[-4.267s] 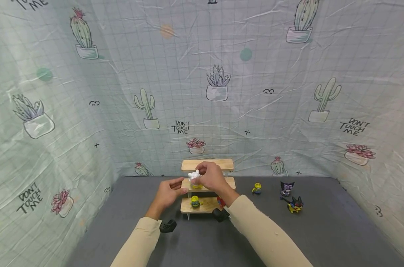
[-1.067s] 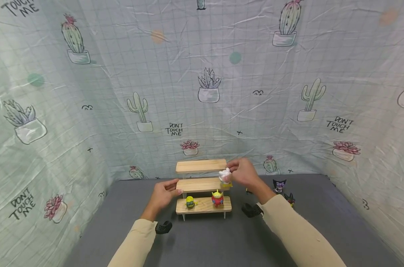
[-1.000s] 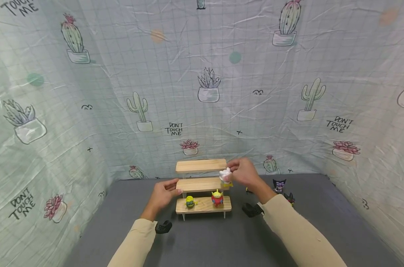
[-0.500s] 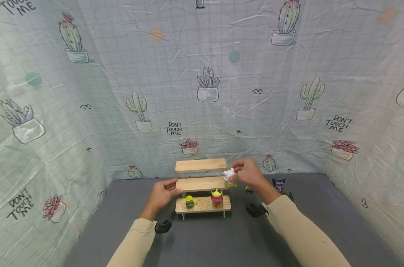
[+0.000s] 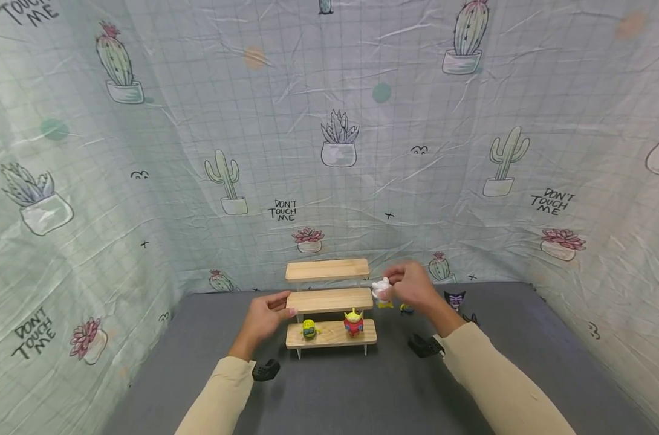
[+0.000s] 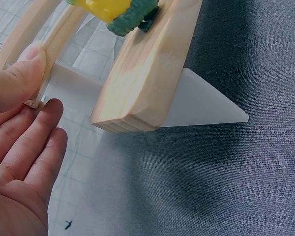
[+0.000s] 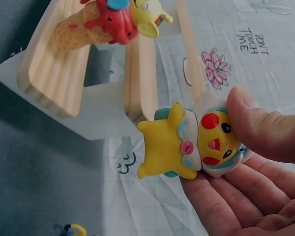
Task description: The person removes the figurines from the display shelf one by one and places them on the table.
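Note:
A three-tier wooden display stand (image 5: 329, 300) stands on the dark cloth. My left hand (image 5: 261, 317) is at the left end of its middle tier; the left wrist view shows the thumb (image 6: 19, 78) over that board's end and the fingers beneath. My right hand (image 5: 416, 287) pinches a Pikachu figurine (image 7: 174, 140) by its white hood, in the air just right of the middle tier. On the bottom tier are a yellow goggled figurine (image 5: 309, 328) at left and a red-and-yellow figurine (image 5: 353, 323), with a cone-shaped lower body, at right.
Right of the stand, a small yellow figurine (image 5: 406, 309) is partly behind my right hand. Farther right stands a black-and-purple eared figurine (image 5: 454, 300); a dark-eared one (image 5: 471, 318) is mostly hidden by my sleeve. A cactus-print curtain (image 5: 329, 199) hangs behind.
My right hand has carried the Pikachu figurine rightward, from the middle tier's left part past its right end. The left hand keeps its place at the stand's left end.

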Available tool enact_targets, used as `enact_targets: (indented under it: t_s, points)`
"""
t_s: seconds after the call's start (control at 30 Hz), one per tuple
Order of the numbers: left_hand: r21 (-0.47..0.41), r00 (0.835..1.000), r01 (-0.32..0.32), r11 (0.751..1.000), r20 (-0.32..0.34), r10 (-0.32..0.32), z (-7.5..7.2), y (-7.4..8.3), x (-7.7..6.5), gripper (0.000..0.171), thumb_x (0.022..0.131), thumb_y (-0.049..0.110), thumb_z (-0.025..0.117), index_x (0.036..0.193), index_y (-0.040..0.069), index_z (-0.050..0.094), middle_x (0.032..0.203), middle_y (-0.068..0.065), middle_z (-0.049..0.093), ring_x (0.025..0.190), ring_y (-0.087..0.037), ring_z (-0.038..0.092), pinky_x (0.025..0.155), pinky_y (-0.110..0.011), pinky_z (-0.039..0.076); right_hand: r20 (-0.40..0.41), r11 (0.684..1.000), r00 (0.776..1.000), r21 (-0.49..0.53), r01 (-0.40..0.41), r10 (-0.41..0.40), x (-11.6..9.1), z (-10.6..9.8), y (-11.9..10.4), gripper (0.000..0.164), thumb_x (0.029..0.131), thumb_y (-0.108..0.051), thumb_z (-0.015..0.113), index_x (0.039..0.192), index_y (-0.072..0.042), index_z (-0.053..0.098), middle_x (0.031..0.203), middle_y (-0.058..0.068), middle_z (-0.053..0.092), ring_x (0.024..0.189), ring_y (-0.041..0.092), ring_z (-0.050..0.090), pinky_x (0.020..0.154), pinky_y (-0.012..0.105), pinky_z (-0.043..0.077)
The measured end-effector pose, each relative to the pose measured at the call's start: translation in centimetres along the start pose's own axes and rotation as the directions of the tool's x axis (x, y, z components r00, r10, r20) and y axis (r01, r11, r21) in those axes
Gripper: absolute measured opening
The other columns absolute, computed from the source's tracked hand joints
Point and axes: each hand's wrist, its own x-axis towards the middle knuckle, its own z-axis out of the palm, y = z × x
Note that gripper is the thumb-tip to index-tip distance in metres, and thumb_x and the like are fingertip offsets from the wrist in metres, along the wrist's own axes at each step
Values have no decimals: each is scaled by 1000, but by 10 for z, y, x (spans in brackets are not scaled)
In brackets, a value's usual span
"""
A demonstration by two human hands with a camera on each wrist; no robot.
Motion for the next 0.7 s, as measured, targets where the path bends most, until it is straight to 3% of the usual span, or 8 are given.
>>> enact_targets:
  t_s: [0.3,0.5,0.7]
  points:
    - [-12,1000,-2,1000,0,2,0,1,-1,55,93,7,78,145,0,61,144,-23,63,136,-39,61,108,-48,58,5,999,1000,35,-1,0,-2,-8,10,50,80,-1,85,126,9,68,114,24,74,97,26,70,83,44,64]
    - [-21,1000,2,1000,-6,-2,1,0,-1,54,93,6,78,144,1,62,143,-23,64,136,-38,61,108,-47,58,6,999,1000,54,5,-6,0,-9,20,46,79,3,85,122,9,70,108,22,76,92,23,70,77,38,65]
    - [-23,1000,-3,1000,-8,3,1,1,-1,53,92,5,78,143,0,62,143,-24,64,135,-38,62,107,-46,58,-6,999,1000,29,-16,16,-1,-11,25,44,78,7,83,120,8,72,112,24,76,100,28,72,79,38,65]
